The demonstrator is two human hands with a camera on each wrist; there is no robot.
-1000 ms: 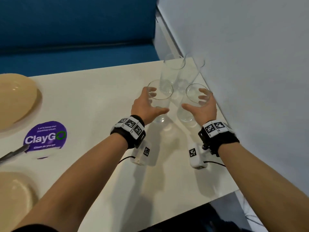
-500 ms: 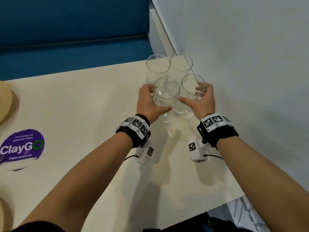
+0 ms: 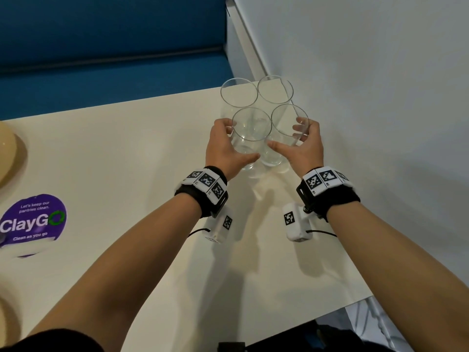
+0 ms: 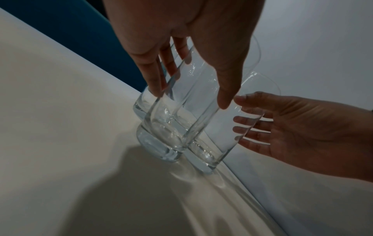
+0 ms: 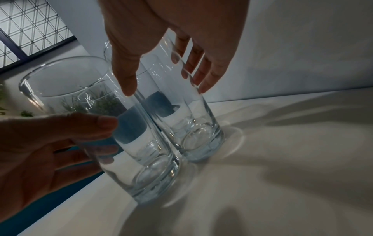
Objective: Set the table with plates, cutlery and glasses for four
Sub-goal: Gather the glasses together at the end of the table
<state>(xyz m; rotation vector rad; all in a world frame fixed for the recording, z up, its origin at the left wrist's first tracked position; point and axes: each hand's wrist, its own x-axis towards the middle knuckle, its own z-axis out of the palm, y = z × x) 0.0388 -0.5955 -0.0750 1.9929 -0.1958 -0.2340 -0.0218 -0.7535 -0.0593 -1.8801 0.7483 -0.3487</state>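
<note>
Several clear tall glasses stand bunched in the far right corner of the white table (image 3: 127, 153), against the wall. My left hand (image 3: 236, 143) wraps the near-left glass (image 3: 250, 118), thumb in front and fingers behind. The near-right glass (image 3: 285, 115) is held the same way by my right hand (image 3: 285, 137). Both glasses rest with their bases on the table and touch each other. Two more glasses (image 3: 238, 95) (image 3: 275, 90) stand just behind them. In the left wrist view my left hand (image 4: 190, 99) spans its glass (image 4: 177, 127); in the right wrist view my right hand (image 5: 164, 91) spans its glass (image 5: 193, 127).
The white wall (image 3: 380, 97) runs along the table's right side. A blue bench (image 3: 101, 59) lies beyond the far edge. A beige plate (image 3: 7, 153) shows at the left edge, and a purple ClayGo sticker (image 3: 33, 222) is near it. The table's near edge (image 3: 355, 301) is at lower right.
The two near glasses, apart a second ago, now stand together and close to the back pair. Both hands stay wrapped round them. The view has shifted right, hiding most of the plates.
</note>
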